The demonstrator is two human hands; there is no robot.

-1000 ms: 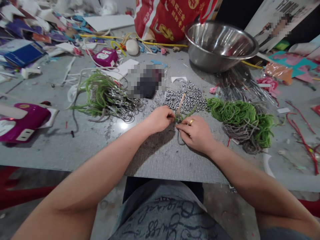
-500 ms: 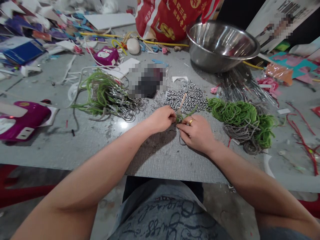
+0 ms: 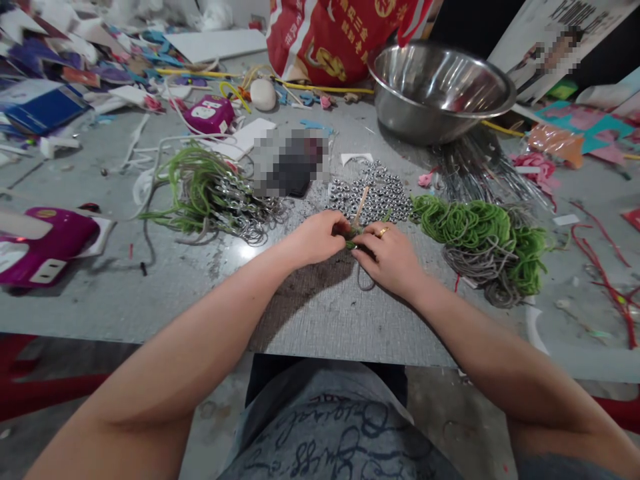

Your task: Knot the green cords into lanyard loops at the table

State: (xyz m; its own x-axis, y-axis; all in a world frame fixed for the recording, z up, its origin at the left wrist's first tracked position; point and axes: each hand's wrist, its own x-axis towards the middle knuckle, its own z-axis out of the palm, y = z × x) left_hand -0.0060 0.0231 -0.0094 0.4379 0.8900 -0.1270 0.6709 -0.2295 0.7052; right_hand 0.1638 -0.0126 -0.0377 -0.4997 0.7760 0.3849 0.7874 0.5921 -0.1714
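Just in front of the pile of silver beads (image 3: 373, 193), my two hands meet over a short piece of green and grey cord (image 3: 354, 244). My left hand (image 3: 323, 235) pinches its left end, fingers curled. My right hand (image 3: 391, 255), a gold ring on one finger, pinches it from the right; a grey loop hangs below. A thin wooden stick (image 3: 361, 203) pokes up beside the fingertips. Loose green and grey cords (image 3: 480, 233) lie in a heap to the right. On the left lies a bundle of cords strung with silver pieces (image 3: 215, 190).
Behind stand a steel bowl (image 3: 440, 93) and a red bag (image 3: 330, 43). A dark pixelated object (image 3: 295, 163) lies behind my left hand. Purple power strips (image 3: 50, 243) with white cables are at left. Paper and foam scraps (image 3: 100, 50) cover the back left; red cords (image 3: 607, 287) lie far right.
My fingers have shifted slightly on the cord, and my right hand has moved a little up and left. More green cord shows between the fingertips. The view has drifted slightly.
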